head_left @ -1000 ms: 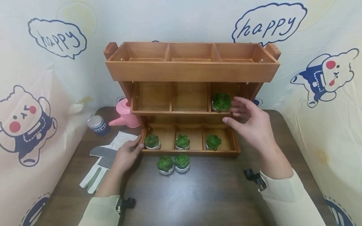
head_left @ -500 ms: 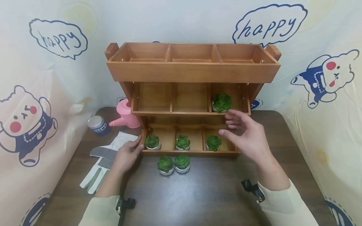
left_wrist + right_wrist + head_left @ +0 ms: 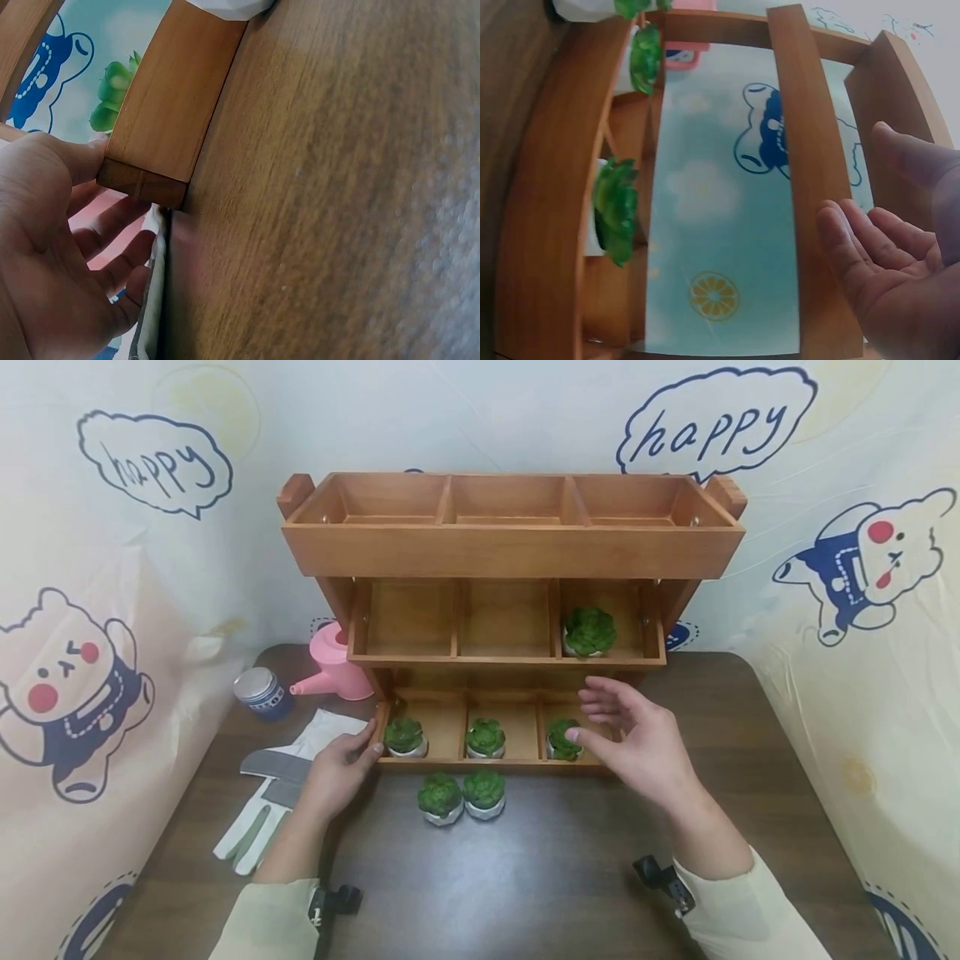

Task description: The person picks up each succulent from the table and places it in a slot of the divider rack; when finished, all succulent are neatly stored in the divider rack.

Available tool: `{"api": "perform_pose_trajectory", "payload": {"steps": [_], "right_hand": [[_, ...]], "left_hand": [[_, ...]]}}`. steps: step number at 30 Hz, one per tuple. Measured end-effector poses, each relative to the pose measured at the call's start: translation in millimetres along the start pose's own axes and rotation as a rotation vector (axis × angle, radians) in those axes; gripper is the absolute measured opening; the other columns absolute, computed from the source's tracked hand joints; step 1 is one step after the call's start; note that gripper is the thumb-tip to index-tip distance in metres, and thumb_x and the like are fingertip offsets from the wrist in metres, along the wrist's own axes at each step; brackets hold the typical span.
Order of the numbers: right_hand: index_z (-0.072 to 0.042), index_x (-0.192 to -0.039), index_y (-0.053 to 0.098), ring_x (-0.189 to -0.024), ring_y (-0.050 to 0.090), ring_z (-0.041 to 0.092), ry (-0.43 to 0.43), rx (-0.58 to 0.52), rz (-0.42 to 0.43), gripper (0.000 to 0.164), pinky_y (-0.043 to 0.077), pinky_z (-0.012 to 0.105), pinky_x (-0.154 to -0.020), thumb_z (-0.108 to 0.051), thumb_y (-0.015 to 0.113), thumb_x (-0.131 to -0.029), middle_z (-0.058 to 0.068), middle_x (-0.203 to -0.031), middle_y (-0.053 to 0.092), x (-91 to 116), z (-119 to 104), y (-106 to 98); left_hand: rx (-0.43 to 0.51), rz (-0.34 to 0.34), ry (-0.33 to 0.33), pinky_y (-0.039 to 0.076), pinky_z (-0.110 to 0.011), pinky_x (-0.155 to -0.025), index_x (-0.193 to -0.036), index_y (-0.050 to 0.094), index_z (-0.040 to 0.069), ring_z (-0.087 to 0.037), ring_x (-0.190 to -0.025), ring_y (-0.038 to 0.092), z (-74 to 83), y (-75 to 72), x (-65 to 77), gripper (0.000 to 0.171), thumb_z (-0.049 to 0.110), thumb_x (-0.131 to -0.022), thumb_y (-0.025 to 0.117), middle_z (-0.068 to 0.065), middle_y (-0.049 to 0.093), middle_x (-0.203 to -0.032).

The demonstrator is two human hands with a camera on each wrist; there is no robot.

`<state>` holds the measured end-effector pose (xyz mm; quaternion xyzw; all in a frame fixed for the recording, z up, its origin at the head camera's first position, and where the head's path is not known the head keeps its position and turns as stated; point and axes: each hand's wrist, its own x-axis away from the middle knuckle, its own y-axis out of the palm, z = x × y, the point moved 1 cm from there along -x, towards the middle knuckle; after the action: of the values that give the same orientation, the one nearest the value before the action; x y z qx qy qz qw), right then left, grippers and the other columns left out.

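My left hand (image 3: 341,774) grips the left end of the bottom tier of a three-tier wooden plant stand (image 3: 510,553). In the left wrist view, the left thumb and fingers (image 3: 112,221) meet that tier's corner. My right hand (image 3: 645,739) hovers with parted fingers before the lower right of the stand, holding nothing. A potted succulent (image 3: 589,631) sits in the middle tier's right compartment. Along the bottom tier stand three more: a left succulent (image 3: 405,737), a middle succulent (image 3: 485,738), and a right succulent (image 3: 561,740), partly covered by my right thumb.
Two potted succulents, a left one (image 3: 440,797) and a right one (image 3: 484,793), stand together on the table (image 3: 487,885) before the stand. Left of it are a pink watering can (image 3: 337,664), a blue-and-white jar (image 3: 262,693) and work gloves (image 3: 288,777).
My right hand has drawn away from the succulent in the middle tier, moving down and left to the bottom tier's height. My left hand stays in place.
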<state>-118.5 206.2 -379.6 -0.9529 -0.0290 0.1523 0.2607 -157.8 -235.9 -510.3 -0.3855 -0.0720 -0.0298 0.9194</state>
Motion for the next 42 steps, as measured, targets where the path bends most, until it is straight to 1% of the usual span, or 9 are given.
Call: {"api": "perform_pose_trajectory", "payload": {"steps": [8, 10, 15, 19, 24, 26, 31, 37, 42], "right_hand": [[-0.014, -0.139, 0.061, -0.105, 0.072, 0.02, 0.017, -0.026, -0.091, 0.062, 0.057, 0.037, -0.095, -0.02, 0.089, -0.084, 0.001, -0.122, 0.072, 7.4, 9.9, 14.9], [-0.014, -0.139, 0.062, -0.104, 0.072, 0.021, 0.024, -0.04, -0.109, 0.062, 0.058, 0.038, -0.095, -0.02, 0.089, -0.084, 0.0, -0.122, 0.072, 9.1, 11.3, 19.7], [-0.014, -0.138, 0.062, -0.103, 0.071, 0.018, 0.031, -0.061, -0.142, 0.061, 0.059, 0.04, -0.093, -0.021, 0.09, -0.084, 0.002, -0.122, 0.072, 12.5, 15.9, 33.1], [-0.012, -0.137, 0.062, -0.104, 0.072, 0.023, 0.027, -0.065, -0.166, 0.062, 0.059, 0.036, -0.091, -0.018, 0.09, -0.083, 0.003, -0.122, 0.072, 15.4, 19.8, 44.1], [-0.01, -0.138, 0.061, -0.105, 0.072, 0.025, 0.023, -0.054, -0.214, 0.062, 0.059, 0.033, -0.092, -0.016, 0.09, -0.083, 0.002, -0.12, 0.071, 19.5, 25.7, 58.7], [-0.009, -0.139, 0.06, -0.106, 0.071, 0.024, 0.027, -0.05, -0.241, 0.062, 0.058, 0.033, -0.093, -0.016, 0.089, -0.084, 0.003, -0.121, 0.071, 21.3, 27.7, 64.7], [-0.007, -0.139, 0.06, -0.109, 0.07, 0.027, 0.042, -0.051, -0.291, 0.062, 0.058, 0.037, -0.095, -0.017, 0.088, -0.085, 0.009, -0.125, 0.07, 24.1, 32.1, 78.8], [-0.005, -0.14, 0.059, -0.109, 0.07, 0.029, 0.043, -0.072, -0.337, 0.066, 0.057, 0.037, -0.095, -0.015, 0.089, -0.083, 0.009, -0.126, 0.07, 23.4, 39.1, 91.7], [-0.004, -0.143, 0.058, -0.111, 0.069, 0.032, 0.03, -0.088, -0.373, 0.07, 0.057, 0.039, -0.096, -0.014, 0.09, -0.082, 0.012, -0.128, 0.069, 23.7, 43.0, 99.3]], "left_hand": [[0.032, -0.021, -0.035, 0.039, -0.068, -0.108, -0.159, 0.041, 0.034, -0.042, -0.131, 0.053, -0.4, 0.7, -0.7, 0.065, 0.058, -0.101, 0.059, -0.017, 0.058, -0.143], [0.027, -0.015, -0.025, 0.04, -0.068, -0.108, -0.159, 0.041, 0.033, -0.041, -0.13, 0.054, -0.7, 0.9, -0.3, 0.065, 0.057, -0.101, 0.059, -0.017, 0.059, -0.142], [0.003, 0.023, 0.025, 0.044, -0.064, -0.105, -0.158, 0.045, 0.027, -0.038, -0.121, 0.059, -1.0, 1.6, -1.0, 0.063, 0.052, -0.102, 0.06, -0.017, 0.065, -0.13], [-0.01, 0.04, 0.047, 0.046, -0.062, -0.102, -0.157, 0.046, 0.026, -0.036, -0.114, 0.061, -0.8, 2.2, -2.0, 0.061, 0.05, -0.103, 0.06, -0.015, 0.067, -0.124], [-0.005, 0.034, 0.04, 0.045, -0.063, -0.104, -0.157, 0.045, 0.027, -0.037, -0.118, 0.06, -0.3, 2.4, -1.8, 0.061, 0.051, -0.103, 0.06, -0.016, 0.066, -0.127], [-0.005, 0.031, 0.035, 0.044, -0.064, -0.104, -0.157, 0.045, 0.027, -0.038, -0.119, 0.06, -0.7, 2.4, -1.5, 0.061, 0.05, -0.103, 0.06, -0.017, 0.066, -0.129], [-0.019, 0.03, 0.031, 0.044, -0.064, -0.105, -0.158, 0.044, 0.027, -0.038, -0.12, 0.06, -1.1, 2.5, -0.7, 0.061, 0.05, -0.103, 0.06, -0.017, 0.065, -0.131], [-0.022, 0.035, 0.037, 0.045, -0.063, -0.103, -0.157, 0.045, 0.025, -0.037, -0.116, 0.061, -0.4, 2.0, 0.1, 0.062, 0.05, -0.103, 0.06, -0.017, 0.066, -0.127], [-0.029, 0.044, 0.049, 0.046, -0.062, -0.102, -0.157, 0.046, 0.024, -0.037, -0.114, 0.062, 1.0, 1.8, 0.5, 0.061, 0.048, -0.103, 0.061, -0.016, 0.067, -0.124]]}}
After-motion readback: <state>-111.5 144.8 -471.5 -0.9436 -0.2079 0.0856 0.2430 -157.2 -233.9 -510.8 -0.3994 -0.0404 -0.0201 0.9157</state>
